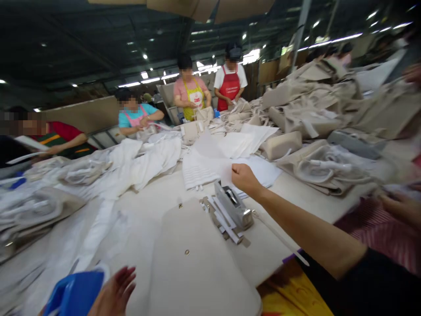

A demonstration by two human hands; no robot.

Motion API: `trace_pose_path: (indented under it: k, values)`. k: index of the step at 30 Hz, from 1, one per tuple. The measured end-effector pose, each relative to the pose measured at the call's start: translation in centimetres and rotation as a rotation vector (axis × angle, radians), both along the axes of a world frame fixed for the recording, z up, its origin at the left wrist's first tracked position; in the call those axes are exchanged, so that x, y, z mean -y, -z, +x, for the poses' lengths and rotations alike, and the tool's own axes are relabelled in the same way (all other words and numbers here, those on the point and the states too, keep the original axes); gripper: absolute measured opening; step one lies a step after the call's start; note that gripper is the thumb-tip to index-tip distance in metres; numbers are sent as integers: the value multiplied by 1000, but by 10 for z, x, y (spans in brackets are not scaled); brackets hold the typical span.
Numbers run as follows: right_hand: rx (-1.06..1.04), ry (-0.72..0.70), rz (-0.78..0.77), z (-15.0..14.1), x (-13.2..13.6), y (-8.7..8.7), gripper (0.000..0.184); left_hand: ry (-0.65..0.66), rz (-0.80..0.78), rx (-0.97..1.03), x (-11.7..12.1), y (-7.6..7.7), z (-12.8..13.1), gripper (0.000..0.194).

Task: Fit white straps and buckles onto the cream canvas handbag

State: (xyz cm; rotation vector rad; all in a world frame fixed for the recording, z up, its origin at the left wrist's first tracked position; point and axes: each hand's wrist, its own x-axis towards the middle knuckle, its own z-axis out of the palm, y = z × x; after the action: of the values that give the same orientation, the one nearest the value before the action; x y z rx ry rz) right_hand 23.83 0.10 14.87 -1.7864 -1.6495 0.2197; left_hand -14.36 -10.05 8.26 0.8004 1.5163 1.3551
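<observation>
My right hand (245, 180) reaches forward over the table, its fingers closed on the edge of a thin white sheet (210, 147). The sheet hangs over a stack of white pieces (199, 171). Just below that hand stands a grey tape dispenser (233, 204), with white and grey strips (223, 219) beside it. At the bottom left, my left hand (115, 289) has its fingers stretched out and apart. A blue plastic object (77, 292) is right beside it; its kind I cannot make out. Between my hands lies a flat beige bag (197, 259) with small metal fittings.
White pieces (148, 162) and wrapped beige bags (39, 210) cover the left side. More beige bags (296, 105) are heaped at the right. Several co-workers (192, 90) stand along the far side. Another person's hand (399, 204) is at the right edge. A white strap (279, 237) crosses the table edge.
</observation>
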Motion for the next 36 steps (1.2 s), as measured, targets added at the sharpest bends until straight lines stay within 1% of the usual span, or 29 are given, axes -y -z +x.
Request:
trace_pose_path:
  k: [1, 2, 4, 6, 8, 10, 12, 14, 16, 18, 21, 23, 25, 27, 29, 31, 32, 34, 36]
  values:
    - [7, -84, 35, -20, 13, -3, 27, -23, 11, 70, -1, -12, 3, 46]
    - [28, -167, 61, -39, 24, -5, 27, 44, 23, 127, -2, -24, 9, 50]
    - [117, -302, 71, -72, 42, -3, 31, 233, -4, 216, -7, -45, 26, 61]
    - [242, -382, 34, -101, 54, 4, 36, 414, -17, 315, -15, -56, 44, 74]
    - [363, -441, -8, -126, 65, 14, 35, 489, -57, 354, -21, -57, 55, 77]
    - [439, -483, -51, -145, 76, 25, 33, 457, -134, 310, -25, -49, 57, 70]
    - [446, -511, -131, -155, 85, 34, 34, 390, -215, 204, -27, -35, 52, 56]
    - [359, -574, -227, -156, 89, 43, 34, 351, -231, 105, -29, -20, 44, 42]
    - [193, -650, -296, -147, 89, 53, 36, 329, -191, 73, -29, -6, 36, 33]
    - [53, -636, -304, -133, 83, 65, 41, 291, -157, 90, -29, 2, 28, 30]
    - [15, -526, -272, -109, 76, 85, 44, 271, -138, 127, -28, 7, 18, 33]
    - [-3, -505, -282, -98, 77, 96, 45, 280, -106, 158, -26, 6, 14, 37]
    - [-61, -482, -314, -92, 82, 102, 49, 282, -63, 194, -25, 4, 13, 39]
    - [-117, -470, -311, -91, 88, 102, 53, 284, -25, 229, -24, 0, 15, 39]
    - [-169, -495, -260, -93, 90, 99, 55, 290, -9, 266, -25, -4, 17, 37]
    - [-248, -548, -213, -96, 85, 95, 57, 284, -10, 316, -28, -8, 18, 37]
    - [-310, -557, -214, -97, 80, 92, 59, 275, -8, 337, -31, -10, 19, 37]
    - [-472, -510, -279, -102, 67, 85, 65, 257, 12, 348, -37, -17, 20, 41]
    - [-650, -412, -377, -107, 56, 74, 66, 232, 30, 267, -41, -28, 25, 43]
